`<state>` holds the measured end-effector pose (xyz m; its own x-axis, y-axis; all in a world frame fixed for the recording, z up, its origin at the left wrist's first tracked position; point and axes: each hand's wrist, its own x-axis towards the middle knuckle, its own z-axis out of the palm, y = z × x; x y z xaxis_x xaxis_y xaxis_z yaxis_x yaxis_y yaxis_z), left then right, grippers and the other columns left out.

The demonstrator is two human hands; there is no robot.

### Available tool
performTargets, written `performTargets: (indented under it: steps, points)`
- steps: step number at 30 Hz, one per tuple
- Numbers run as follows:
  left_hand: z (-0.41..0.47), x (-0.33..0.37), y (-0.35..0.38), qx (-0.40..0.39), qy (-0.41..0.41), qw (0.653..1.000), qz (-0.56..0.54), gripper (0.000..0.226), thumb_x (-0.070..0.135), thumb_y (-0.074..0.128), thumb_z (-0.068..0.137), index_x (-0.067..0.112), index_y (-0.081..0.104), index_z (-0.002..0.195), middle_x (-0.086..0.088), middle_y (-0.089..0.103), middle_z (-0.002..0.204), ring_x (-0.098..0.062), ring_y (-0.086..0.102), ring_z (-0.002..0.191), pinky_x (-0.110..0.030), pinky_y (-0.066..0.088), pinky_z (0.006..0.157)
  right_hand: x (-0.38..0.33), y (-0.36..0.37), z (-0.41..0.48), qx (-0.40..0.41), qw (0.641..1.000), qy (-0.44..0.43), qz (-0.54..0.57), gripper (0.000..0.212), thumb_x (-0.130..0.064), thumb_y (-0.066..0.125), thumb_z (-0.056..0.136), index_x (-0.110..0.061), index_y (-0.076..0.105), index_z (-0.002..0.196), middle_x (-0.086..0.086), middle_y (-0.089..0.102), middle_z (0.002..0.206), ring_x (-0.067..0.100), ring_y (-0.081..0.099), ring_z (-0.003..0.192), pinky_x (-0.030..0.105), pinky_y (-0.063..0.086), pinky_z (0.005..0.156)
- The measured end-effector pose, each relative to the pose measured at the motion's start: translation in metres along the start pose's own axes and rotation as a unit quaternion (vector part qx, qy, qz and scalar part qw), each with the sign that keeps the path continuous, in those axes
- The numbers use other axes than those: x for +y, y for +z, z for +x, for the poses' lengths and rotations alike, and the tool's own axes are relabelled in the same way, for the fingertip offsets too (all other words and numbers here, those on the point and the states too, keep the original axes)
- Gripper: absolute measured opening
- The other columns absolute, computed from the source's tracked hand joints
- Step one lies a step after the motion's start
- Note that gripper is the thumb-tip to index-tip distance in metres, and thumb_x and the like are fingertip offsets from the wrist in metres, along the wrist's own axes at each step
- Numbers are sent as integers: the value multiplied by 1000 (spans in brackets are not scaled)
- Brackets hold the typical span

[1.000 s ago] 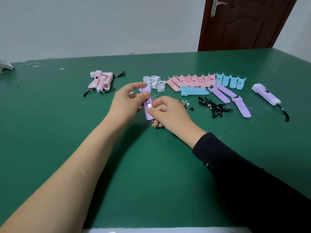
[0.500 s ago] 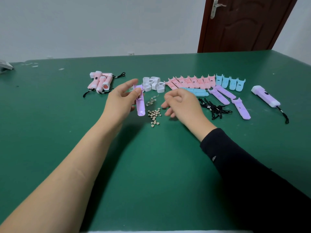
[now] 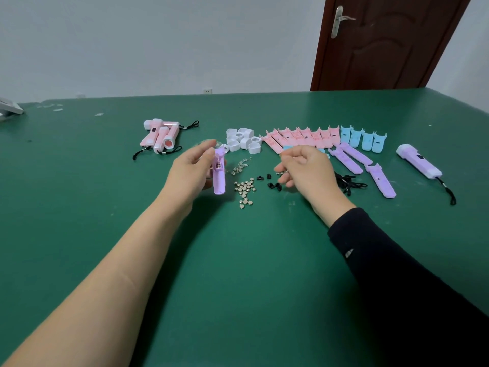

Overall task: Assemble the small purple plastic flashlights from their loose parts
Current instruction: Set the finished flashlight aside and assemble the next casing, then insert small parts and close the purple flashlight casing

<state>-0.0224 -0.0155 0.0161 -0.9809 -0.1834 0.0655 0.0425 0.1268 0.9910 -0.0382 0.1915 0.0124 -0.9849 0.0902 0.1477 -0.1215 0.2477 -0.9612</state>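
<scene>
My left hand (image 3: 191, 172) grips a purple flashlight half-shell (image 3: 219, 178) upright, its open side towards me and small metal parts seated near its top. My right hand (image 3: 304, 170) hovers with curled fingers over small black switch pieces (image 3: 272, 181) and tiny metal bits; whether it pinches anything is unclear. Between the hands lie a pile of button cells (image 3: 244, 190) and some metal clips (image 3: 239, 166). Loose purple shells (image 3: 349, 157) lie right of that hand, and a finished purple flashlight (image 3: 419, 161) lies far right.
White caps (image 3: 242, 140), a row of pink shells (image 3: 299, 136) and blue shells (image 3: 363, 137) lie farther back on the green table (image 3: 238, 274). Black lanyards (image 3: 349, 184) sit beside my right wrist. Finished pink flashlights (image 3: 161, 135) lie at the back left.
My hands have parted: the right hand let go of the purple shell and moved right over the small parts. The left hand moved the shell left, uncovering the button cells.
</scene>
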Motion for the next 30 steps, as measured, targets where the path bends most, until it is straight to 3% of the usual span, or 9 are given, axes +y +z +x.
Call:
performTargets:
  steps: [3, 7, 9, 15, 18, 21, 23, 26, 30]
  points:
    - [0, 1, -2, -13, -13, 1000, -7, 36, 27, 62, 95, 27, 57, 131, -7, 73, 107, -13, 61, 72, -41, 52, 97, 0, -1, 1, 3, 1000, 1, 1, 14, -9, 49, 94, -20, 58, 90, -2, 69, 76, 2, 58, 47, 15, 46, 46]
    - [2, 3, -7, -24, -23, 999, -21, 44, 18, 66, 92, 29, 54, 133, -4, 73, 109, -20, 69, 99, -44, 51, 99, 1, -6, 5, 28, 1000, 1, -4, 14, -11, 50, 93, -21, 58, 88, -4, 69, 74, 4, 59, 49, 17, 47, 47]
    - [5, 3, -10, -29, -27, 999, -36, 47, 14, 66, 92, 28, 53, 134, -5, 72, 107, -20, 69, 96, -43, 52, 96, 2, -12, 9, 50, 999, -1, -5, 15, -11, 49, 92, -23, 57, 87, -5, 69, 74, 4, 59, 48, 18, 49, 48]
    - [10, 4, -18, -36, -56, 992, -105, 47, -2, 63, 89, 19, 57, 130, -1, 68, 87, -16, 70, 74, -27, 56, 66, 8, -39, 19, 146, 989, 6, -17, 14, -12, 47, 92, -23, 55, 96, -4, 68, 86, 1, 59, 50, 22, 47, 55]
    - [10, 7, -19, -28, -64, 989, -127, 41, -1, 64, 88, 18, 60, 125, -2, 70, 91, -19, 70, 76, -28, 54, 69, 8, -56, 21, 195, 974, -28, -115, 21, -10, 48, 90, -18, 59, 106, -5, 64, 88, 2, 55, 67, 11, 38, 57]
    - [11, 12, -22, -24, -62, 988, -141, 41, -2, 62, 88, 16, 60, 125, 6, 72, 80, -16, 71, 68, -24, 53, 61, 9, -79, 23, 196, 926, -25, -321, 26, -11, 48, 90, -14, 63, 112, 9, 61, 113, 25, 51, 104, 29, 38, 85]
    - [11, 15, -24, -27, -54, 990, -130, 43, -3, 61, 89, 17, 57, 127, 16, 71, 71, -12, 70, 65, -23, 52, 63, 10, -93, 25, 189, 876, 38, -443, 29, -11, 50, 90, -13, 62, 117, 19, 51, 126, 37, 39, 120, 40, 37, 93]
    - [11, 16, -26, -29, -46, 992, -112, 44, -3, 60, 89, 14, 55, 130, 26, 69, 67, -8, 69, 64, -25, 51, 71, 13, -105, 25, 158, 840, 149, -498, 31, -11, 53, 90, -5, 55, 121, 23, 43, 131, 40, 35, 125, 44, 37, 94]
    - [11, 15, -27, -21, -62, 992, -109, 46, -2, 61, 89, 14, 55, 132, 14, 72, 72, -11, 69, 64, -26, 53, 68, 20, -109, 29, 119, 836, 197, -498, 33, -16, 54, 93, 1, 48, 121, 26, 51, 125, 41, 49, 115, 41, 42, 85]
